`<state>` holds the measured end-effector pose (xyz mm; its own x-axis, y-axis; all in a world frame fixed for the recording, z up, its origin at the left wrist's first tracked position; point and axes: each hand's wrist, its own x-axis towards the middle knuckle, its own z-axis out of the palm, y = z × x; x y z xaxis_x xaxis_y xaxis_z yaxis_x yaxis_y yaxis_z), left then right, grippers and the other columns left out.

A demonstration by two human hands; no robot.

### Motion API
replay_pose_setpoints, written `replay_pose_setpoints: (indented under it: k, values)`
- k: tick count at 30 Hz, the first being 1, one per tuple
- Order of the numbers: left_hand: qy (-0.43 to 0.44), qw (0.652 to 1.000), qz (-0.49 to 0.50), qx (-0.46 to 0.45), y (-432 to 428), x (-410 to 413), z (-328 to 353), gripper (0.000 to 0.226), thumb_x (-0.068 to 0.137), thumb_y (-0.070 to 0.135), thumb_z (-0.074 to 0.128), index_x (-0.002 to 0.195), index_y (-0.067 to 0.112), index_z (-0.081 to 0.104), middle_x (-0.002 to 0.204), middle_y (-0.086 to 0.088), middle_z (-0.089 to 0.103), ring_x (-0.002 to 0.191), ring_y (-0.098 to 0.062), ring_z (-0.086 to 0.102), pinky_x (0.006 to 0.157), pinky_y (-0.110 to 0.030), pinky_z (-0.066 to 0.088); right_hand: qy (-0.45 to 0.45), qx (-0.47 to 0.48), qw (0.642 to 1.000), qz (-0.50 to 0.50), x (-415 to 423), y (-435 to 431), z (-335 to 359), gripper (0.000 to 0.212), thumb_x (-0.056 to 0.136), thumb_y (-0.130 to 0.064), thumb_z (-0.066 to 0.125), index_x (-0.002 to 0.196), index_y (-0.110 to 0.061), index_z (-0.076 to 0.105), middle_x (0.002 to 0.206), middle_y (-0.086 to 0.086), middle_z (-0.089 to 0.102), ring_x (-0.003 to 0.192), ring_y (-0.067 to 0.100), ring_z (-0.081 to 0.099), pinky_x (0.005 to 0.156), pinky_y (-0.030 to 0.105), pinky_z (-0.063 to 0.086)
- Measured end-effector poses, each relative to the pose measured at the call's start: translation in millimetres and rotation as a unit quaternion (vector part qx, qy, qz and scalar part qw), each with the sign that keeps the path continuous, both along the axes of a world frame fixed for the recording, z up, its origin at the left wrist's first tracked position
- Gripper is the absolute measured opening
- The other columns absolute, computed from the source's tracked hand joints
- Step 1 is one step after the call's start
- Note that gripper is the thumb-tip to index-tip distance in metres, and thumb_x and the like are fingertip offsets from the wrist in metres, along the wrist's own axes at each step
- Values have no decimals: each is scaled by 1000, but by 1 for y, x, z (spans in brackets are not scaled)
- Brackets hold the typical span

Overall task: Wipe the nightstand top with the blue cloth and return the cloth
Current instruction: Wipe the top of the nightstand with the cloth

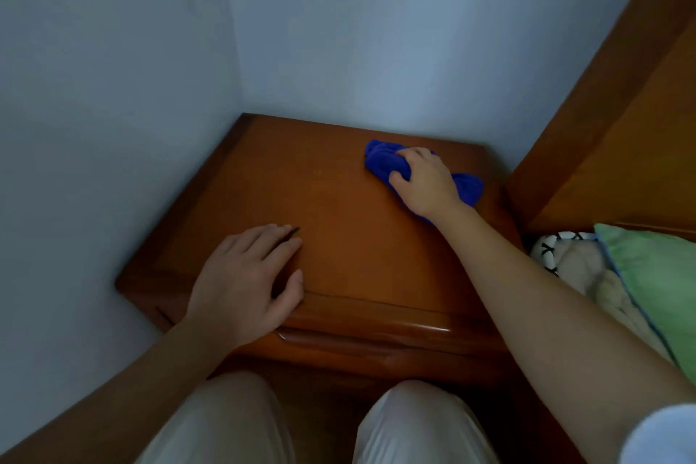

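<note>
Right hand (423,177) clamped on blue cloth (380,162) near nightstand (339,237) back-right edge; left hand (244,275) flat, fingers apart.

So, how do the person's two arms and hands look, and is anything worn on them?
Both forearms are bare to the hands. The left hand and the right hand carry no glove, ring, watch or bracelet that I can see. A white sleeve edge shows at the upper right arm, in the lower right corner; the left arm shows no sleeve in view. The nails are short and without visible polish.
</note>
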<state>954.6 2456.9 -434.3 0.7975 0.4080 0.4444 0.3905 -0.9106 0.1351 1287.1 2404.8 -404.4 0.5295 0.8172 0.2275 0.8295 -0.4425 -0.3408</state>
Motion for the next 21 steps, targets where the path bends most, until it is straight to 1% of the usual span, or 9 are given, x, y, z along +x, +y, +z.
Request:
replay_pose_setpoints:
  k: [5,7,10,12,14,16,18,21]
  values:
    - [0,1000,2,7,-1,0,0,44,91,39,51,121,12,69,132,-8,64,123,-28,58,96,-42,46,0,6,999,36,-42,57,0,49,97,-36,54,140,-14,54,141,12,54,127,33,50,107,43,41]
    - [6,1000,5,12,-1,0,0,45,91,40,51,121,12,69,131,-8,64,122,-27,58,95,-41,45,0,19,995,100,-73,71,-3,48,97,-34,55,141,-14,54,141,11,54,128,31,50,109,41,39]
    - [19,1000,8,11,-1,-1,-1,46,93,42,48,123,13,67,132,-7,63,123,-27,57,97,-41,43,-5,22,977,212,-116,79,-8,47,98,-33,56,142,-15,54,143,7,55,130,26,49,109,38,36]
    - [26,1000,12,11,-1,-2,0,46,94,42,47,125,14,66,133,-7,62,123,-27,55,98,-39,41,5,20,970,243,-125,79,-8,46,98,-34,56,141,-17,55,142,6,56,129,25,50,109,39,38]
    - [27,999,13,12,-2,-2,1,46,94,42,47,125,14,66,134,-5,62,124,-25,55,98,-38,40,23,18,972,234,-118,75,-6,46,98,-35,56,141,-19,55,142,4,56,128,25,50,109,40,39]
    - [24,1000,12,11,-2,-1,1,46,94,42,47,125,15,66,133,-5,62,124,-25,54,98,-39,41,24,21,979,202,-101,67,-5,46,98,-35,56,141,-19,55,142,4,56,129,25,50,110,40,40]
    - [20,1000,11,10,-1,-1,1,45,93,42,48,124,15,66,133,-5,62,124,-26,55,97,-39,42,21,30,988,148,-77,57,-6,46,98,-34,57,141,-16,56,141,7,57,129,27,51,110,39,39]
    - [19,1000,12,12,-1,-2,0,46,94,42,48,125,15,67,133,-5,62,125,-26,55,97,-39,41,18,47,998,49,-36,38,-6,46,96,-32,58,138,-13,58,137,14,59,125,34,54,110,40,40]
